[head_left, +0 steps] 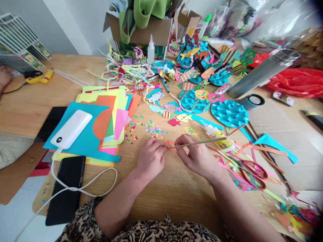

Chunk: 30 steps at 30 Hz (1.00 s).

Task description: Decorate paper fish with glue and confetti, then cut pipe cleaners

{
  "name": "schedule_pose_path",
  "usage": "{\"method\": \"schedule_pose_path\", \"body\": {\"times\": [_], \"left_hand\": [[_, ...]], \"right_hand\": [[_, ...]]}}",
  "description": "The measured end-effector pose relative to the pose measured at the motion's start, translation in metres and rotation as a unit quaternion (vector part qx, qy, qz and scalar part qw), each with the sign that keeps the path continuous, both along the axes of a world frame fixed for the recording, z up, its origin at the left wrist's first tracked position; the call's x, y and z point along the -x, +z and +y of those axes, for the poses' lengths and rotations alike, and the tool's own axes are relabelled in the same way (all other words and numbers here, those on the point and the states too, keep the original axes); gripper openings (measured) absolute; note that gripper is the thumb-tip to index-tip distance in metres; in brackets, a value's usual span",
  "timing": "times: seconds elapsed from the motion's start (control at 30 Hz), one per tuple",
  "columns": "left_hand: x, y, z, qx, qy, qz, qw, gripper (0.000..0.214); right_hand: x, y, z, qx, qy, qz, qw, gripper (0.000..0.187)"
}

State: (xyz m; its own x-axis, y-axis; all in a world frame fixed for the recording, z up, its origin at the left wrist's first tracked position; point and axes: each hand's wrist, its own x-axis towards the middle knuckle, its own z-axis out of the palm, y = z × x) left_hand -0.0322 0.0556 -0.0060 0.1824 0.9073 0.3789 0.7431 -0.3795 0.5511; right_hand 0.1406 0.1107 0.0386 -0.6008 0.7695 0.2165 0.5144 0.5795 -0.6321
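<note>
My left hand (pixel 151 156) pinches a small orange paper fish (pixel 170 145) decorated with coloured bits, just above the wooden table. In my right hand (pixel 196 154) is a thin wooden stick (pixel 212 140), pointing out to the right; its near end meets the fish, partly covered by my fingertips. Tiny coloured paper pieces (pixel 153 129) lie scattered beyond my left hand. Several finished-looking paper fish, among them a yellow one (pixel 191 131) and a red one (pixel 174 122), rest further back. A glue bottle (pixel 219 137) with a yellow label lies tilted behind the stick.
Red-handled scissors (pixel 252 173) lie among paper strips at right. Left are stacked coloured papers (pixel 101 117), a white power bank (pixel 72 129) and a black phone (pixel 66 190) with a looping cable. Blue scalloped discs (pixel 229 114) stand behind. Another person's hand (pixel 3 77) shows far left.
</note>
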Motion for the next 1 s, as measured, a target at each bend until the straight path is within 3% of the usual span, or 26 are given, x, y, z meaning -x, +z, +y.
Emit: {"method": "schedule_pose_path", "body": {"times": [1.0], "left_hand": [[0.0008,0.0011,-0.001,0.015,-0.005,0.0,1.0,0.034]], "right_hand": [[0.0,-0.0026,0.0007,-0.002,0.002,0.0,1.0,0.008]]}}
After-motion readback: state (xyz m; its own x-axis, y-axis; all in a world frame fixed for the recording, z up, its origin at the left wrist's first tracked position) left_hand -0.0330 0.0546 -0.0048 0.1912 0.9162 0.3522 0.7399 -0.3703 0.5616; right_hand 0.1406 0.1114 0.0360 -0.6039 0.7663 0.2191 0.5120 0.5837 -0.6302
